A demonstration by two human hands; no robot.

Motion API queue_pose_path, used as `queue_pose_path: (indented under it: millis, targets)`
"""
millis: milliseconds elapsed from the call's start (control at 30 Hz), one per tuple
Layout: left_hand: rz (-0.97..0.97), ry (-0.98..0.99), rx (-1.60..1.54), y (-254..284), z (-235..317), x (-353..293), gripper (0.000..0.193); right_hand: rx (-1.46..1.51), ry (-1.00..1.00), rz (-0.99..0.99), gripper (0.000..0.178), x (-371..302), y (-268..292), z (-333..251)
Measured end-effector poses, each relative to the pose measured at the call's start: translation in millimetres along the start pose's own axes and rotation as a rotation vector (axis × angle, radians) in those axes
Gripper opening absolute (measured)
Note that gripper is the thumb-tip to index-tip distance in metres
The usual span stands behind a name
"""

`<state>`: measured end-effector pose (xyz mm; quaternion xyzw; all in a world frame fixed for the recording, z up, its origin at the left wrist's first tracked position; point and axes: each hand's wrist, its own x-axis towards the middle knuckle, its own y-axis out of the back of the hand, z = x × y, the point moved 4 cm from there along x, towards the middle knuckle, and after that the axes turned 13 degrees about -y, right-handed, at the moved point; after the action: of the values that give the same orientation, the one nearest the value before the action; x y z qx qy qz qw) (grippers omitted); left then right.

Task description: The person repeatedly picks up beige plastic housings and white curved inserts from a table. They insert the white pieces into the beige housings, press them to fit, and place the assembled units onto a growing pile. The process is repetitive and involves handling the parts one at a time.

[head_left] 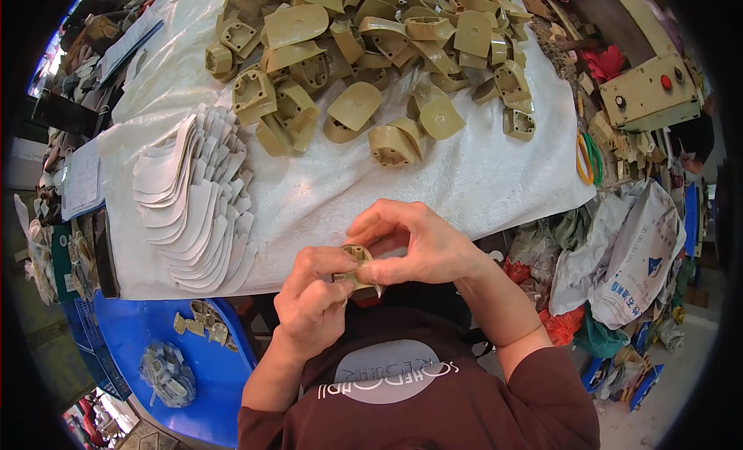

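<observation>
Both hands meet over the near edge of the table, around one small tan plastic shoe heel (357,253) with a hollowed face. My left hand (313,299) grips it from the left, fingers bent around it. From the right, my right hand (418,245) pinches it between thumb and fingers. A pale pointed edge shows just under the right thumb; what it belongs to is partly hidden. Beyond the hands lies a heap of similar tan heels (356,106), some showing hollow undersides. Left of the hands, thin white curved pieces (190,210) are fanned out in overlapping rows.
A white woven sheet (309,195) covers the table. Below left stands a blue plastic stool (124,334) holding a bagged bundle (166,373) and tan scraps. At right are a control box (650,94) with a red button, rubber bands (590,160) and stuffed plastic sacks (635,256).
</observation>
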<state>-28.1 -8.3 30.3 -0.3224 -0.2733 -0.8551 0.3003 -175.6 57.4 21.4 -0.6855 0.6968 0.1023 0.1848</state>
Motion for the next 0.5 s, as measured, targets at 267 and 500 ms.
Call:
queue_pose_path:
  millis: [267, 500]
  targets:
    - [0.380, 0.307, -0.316, 0.4, -8.8, -10.7, 0.019, -0.155, 0.486, 0.253, 0.036, -7.9, -5.0, -1.5]
    - [0.409, 0.392, -0.373, -6.4, -9.2, -10.5, 0.019, -0.290, 0.574, 0.454, 0.023, -8.6, -15.8, -7.0]
